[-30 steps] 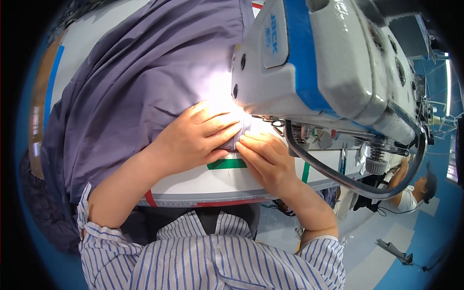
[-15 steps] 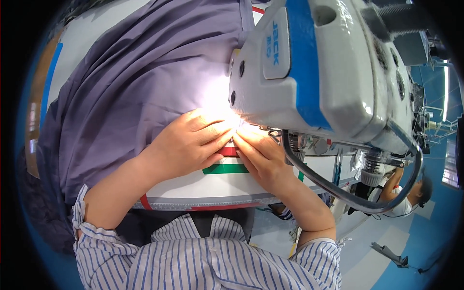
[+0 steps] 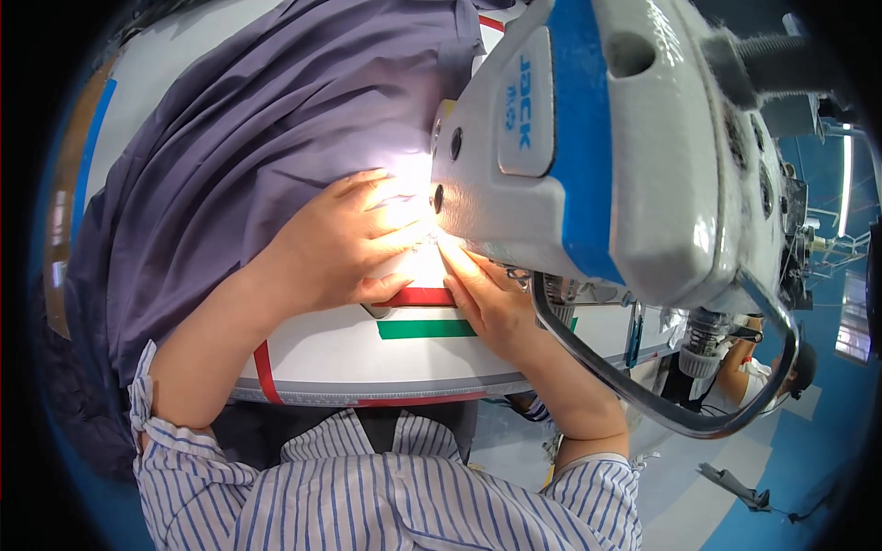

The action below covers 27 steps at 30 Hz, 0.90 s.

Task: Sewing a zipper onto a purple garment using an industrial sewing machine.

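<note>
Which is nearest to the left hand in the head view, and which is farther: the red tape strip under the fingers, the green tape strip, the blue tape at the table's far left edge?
From the left hand:
1. Red tape strip, just under the fingertips.
2. Green tape strip, slightly lower, toward the person.
3. Blue tape, far left, past the purple fabric.
</note>
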Tool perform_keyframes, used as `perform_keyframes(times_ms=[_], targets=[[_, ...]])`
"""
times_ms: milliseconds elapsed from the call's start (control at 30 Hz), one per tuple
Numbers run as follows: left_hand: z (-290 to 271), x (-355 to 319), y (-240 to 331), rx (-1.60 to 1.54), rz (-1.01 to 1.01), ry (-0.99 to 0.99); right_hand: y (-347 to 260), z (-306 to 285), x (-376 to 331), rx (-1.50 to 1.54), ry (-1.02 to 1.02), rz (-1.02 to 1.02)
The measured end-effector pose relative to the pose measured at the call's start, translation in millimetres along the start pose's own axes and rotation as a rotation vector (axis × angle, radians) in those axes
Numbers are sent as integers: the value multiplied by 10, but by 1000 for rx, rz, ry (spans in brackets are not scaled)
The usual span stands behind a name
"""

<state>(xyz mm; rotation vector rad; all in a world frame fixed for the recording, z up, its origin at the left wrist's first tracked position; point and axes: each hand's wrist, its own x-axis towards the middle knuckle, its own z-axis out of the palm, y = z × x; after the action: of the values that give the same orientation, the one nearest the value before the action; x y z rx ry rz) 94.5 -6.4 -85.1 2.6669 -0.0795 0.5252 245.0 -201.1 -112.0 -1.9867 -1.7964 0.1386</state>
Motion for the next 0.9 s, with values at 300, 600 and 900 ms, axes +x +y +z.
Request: perform_keyframes(times_ms=[300, 600, 900], targets=[[-58, 56, -59, 42, -35, 19, 306, -408, -467, 8, 296, 128], [-32, 63, -59, 84, -42, 13, 866, -951, -1609, -368, 577, 619], [-300, -340, -314, 196, -233, 113, 1309, -1013, -1735, -599, 766, 624]])
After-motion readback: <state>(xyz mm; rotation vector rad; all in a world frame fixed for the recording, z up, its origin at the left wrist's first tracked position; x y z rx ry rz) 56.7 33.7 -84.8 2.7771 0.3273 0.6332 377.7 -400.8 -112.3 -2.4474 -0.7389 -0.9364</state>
